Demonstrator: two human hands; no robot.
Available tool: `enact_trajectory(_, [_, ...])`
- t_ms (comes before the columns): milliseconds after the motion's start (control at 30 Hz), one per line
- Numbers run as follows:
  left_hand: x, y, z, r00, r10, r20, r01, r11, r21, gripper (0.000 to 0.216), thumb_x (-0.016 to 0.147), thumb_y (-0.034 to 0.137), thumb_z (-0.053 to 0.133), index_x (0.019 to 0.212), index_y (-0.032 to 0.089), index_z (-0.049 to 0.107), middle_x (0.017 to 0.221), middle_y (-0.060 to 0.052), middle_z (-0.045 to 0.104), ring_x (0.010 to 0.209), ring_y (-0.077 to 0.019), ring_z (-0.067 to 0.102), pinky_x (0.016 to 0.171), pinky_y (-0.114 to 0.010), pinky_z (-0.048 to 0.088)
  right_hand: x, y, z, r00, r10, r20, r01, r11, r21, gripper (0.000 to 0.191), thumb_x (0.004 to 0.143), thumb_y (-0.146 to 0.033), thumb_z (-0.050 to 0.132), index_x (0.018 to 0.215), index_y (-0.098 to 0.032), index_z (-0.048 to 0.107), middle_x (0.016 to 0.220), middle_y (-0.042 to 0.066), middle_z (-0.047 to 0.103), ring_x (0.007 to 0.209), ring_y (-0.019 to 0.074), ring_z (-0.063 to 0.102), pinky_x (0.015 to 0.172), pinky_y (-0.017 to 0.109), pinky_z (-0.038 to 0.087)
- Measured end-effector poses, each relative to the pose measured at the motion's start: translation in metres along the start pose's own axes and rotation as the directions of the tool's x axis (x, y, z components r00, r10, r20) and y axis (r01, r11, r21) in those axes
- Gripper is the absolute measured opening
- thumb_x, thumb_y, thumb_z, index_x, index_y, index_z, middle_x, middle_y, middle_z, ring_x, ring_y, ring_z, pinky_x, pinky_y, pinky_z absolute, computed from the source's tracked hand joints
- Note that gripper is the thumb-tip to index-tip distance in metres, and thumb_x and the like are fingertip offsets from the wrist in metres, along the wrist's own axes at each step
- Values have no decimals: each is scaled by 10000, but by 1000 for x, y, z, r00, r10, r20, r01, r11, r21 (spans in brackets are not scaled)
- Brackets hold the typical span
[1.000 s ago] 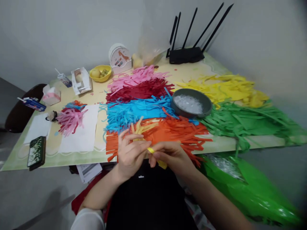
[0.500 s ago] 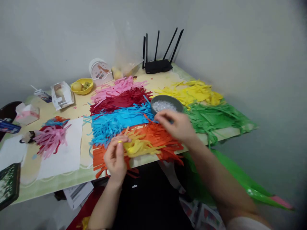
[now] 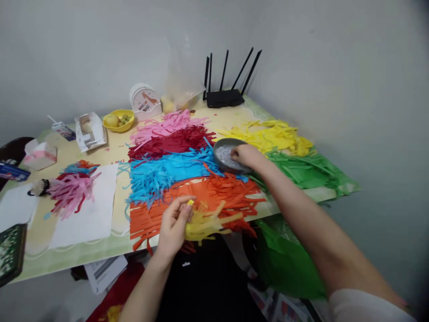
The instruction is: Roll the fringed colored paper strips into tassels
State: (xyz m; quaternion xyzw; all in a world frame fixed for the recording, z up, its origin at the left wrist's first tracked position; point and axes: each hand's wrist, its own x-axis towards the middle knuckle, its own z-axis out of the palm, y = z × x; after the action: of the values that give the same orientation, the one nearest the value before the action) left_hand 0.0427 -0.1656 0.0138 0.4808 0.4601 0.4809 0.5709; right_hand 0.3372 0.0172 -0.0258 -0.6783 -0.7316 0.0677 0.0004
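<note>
My left hand (image 3: 174, 226) is closed on a bunch of yellow paper strips (image 3: 204, 223), held just off the near table edge over the orange strip pile (image 3: 214, 197). My right hand (image 3: 244, 156) reaches into the grey bowl (image 3: 219, 147) of small clear pieces, fingers bent down among them; what they pinch, if anything, is hidden. The bowl stands between the blue strip pile (image 3: 167, 170), the yellow pile (image 3: 271, 134) and the green pile (image 3: 301, 167).
Pink (image 3: 164, 127) and dark red (image 3: 170, 141) strip piles lie behind. A finished pink tassel (image 3: 69, 192) rests on white paper (image 3: 90, 214) at left. A router (image 3: 224, 96), yellow fruit bowl (image 3: 118, 120), tissue box (image 3: 39, 154) and phone (image 3: 10, 252) ring the table. A green bag (image 3: 284, 264) hangs below.
My right hand left the yellow bunch and moved away to the grey bowl. My left hand kept the bunch and lowered it toward the table edge. The view swung to the right.
</note>
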Motion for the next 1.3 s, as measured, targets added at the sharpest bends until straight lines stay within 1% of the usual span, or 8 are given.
enact_trajectory(367, [1,-3,-3,996,18,-92,-23,998,-53,269,812,410,705,802,154,626,575,22,598,550,-98,537,585,-213,425,6,0,-5,998,-63,27,63,998,5,115,768,-166,641,805,-136,746,847,112,760,760,187,669,652,235,419])
enact_trajectory(600, [3,-7,-9,985,40,-170,-54,995,-78,198,781,338,731,780,141,701,680,-37,711,623,-129,625,655,-243,502,-38,-13,-30,979,20,-204,10,990,143,184,830,-195,539,951,-131,662,870,113,748,761,196,686,666,257,482])
enact_trajectory(667, [5,-6,-8,982,68,-176,-79,995,-57,181,778,320,731,765,141,705,665,-29,702,615,-124,620,645,-236,499,-72,-47,-33,946,-77,-316,211,885,415,150,849,-225,540,944,-165,640,851,75,749,741,175,699,679,255,523])
enact_trajectory(733, [6,-5,-7,979,104,-176,-109,994,-16,166,784,307,723,766,143,708,659,-26,696,621,-128,626,643,-234,501,-105,-88,-32,918,-270,-291,394,707,587,99,846,-250,576,905,-192,630,827,38,750,714,159,710,679,249,554])
enact_trajectory(833, [5,-3,-7,967,189,-172,-171,979,113,136,809,285,698,792,152,717,732,-39,723,689,-148,661,680,-244,513,-138,-138,-29,877,-398,-270,458,517,723,64,843,-215,589,872,-201,644,800,13,743,684,137,719,660,224,579])
enact_trajectory(967, [-2,1,-12,943,300,-142,-254,928,274,110,851,260,662,823,166,713,778,-40,735,735,-152,677,706,-244,514,-147,-158,-28,892,-368,-264,393,338,855,70,828,-256,661,861,-199,688,822,29,755,692,151,736,665,240,612])
enact_trajectory(1100, [-9,5,-20,910,400,-108,-325,850,414,113,875,245,631,816,177,699,761,-39,720,721,-159,658,703,-264,498,-146,-159,-25,938,-324,-121,189,189,964,184,789,-359,734,851,-189,701,800,53,763,713,187,748,653,279,629])
enact_trajectory(1300, [-13,3,-26,832,555,-3,-433,654,620,130,901,238,598,823,187,688,749,-40,705,725,-168,628,727,-302,447,-152,-171,-13,955,-292,-57,74,48,996,257,808,-428,722,833,-177,670,659,26,718,564,143,683,529,239,564])
